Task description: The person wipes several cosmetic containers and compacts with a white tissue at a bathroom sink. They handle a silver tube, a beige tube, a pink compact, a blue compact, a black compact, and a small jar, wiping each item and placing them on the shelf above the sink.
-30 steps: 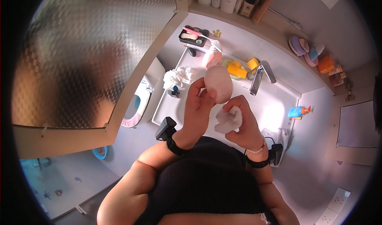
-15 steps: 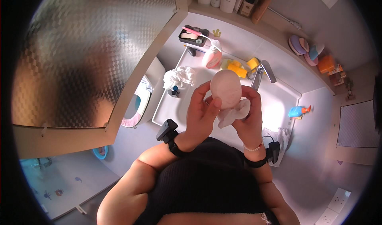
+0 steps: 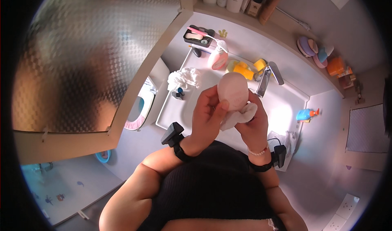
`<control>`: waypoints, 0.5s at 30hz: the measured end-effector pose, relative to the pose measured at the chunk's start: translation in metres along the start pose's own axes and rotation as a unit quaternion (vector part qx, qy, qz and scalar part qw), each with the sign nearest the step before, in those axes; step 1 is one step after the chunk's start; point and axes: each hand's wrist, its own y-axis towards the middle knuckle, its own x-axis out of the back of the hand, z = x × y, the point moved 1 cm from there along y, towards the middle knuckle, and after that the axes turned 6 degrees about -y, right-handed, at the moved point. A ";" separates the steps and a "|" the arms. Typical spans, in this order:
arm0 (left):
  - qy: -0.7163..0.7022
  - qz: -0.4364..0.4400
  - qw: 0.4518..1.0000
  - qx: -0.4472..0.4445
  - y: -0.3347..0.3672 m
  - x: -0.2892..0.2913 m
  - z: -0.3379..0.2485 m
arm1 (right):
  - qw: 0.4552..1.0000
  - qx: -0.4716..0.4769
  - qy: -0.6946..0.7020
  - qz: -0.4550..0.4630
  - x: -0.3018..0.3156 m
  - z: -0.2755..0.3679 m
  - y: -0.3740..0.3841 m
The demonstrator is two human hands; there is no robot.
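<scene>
Over the washbasin (image 3: 163,119), I hold up a smooth, pale pinkish oval object (image 3: 232,90) with a flat face; its exact kind does not show. My left hand (image 3: 207,118) grips its left side, with the thumb lying across the lower face. My right hand (image 3: 255,120) is on the other side, closed around a crumpled white tissue or thin cloth (image 3: 244,114) pressed against the oval's lower right edge. Most of my right fingers are hidden behind these things.
Behind my hands stand a pink pump bottle (image 3: 218,60), yellow sponges (image 3: 243,72) and a chrome faucet (image 3: 265,79). A white mesh bath puff (image 3: 184,79) lies left, a blue bottle with orange pump (image 3: 304,115) right. A textured-glass door (image 3: 94,59) fills the left.
The white tissue or cloth has shifted slightly against the oval's lower edge as my right hand moved a little. The oval has barely moved.
</scene>
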 end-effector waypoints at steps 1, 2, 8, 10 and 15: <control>-0.023 -0.008 1.000 0.006 0.000 0.000 0.000 | 1.000 0.002 0.005 0.000 0.000 0.000 0.000; -0.045 -0.015 0.999 0.011 0.001 0.000 0.001 | 1.000 0.002 0.002 0.006 0.000 0.000 0.000; -0.040 -0.027 0.999 0.025 0.001 0.001 0.003 | 1.000 0.012 -0.021 0.001 0.001 0.000 0.000; -0.043 -0.030 0.998 0.028 0.000 0.002 0.003 | 1.000 0.014 -0.021 0.004 0.000 -0.001 0.000; -0.029 -0.020 0.999 0.017 0.001 0.000 0.003 | 0.999 0.016 -0.027 0.001 0.001 -0.002 0.002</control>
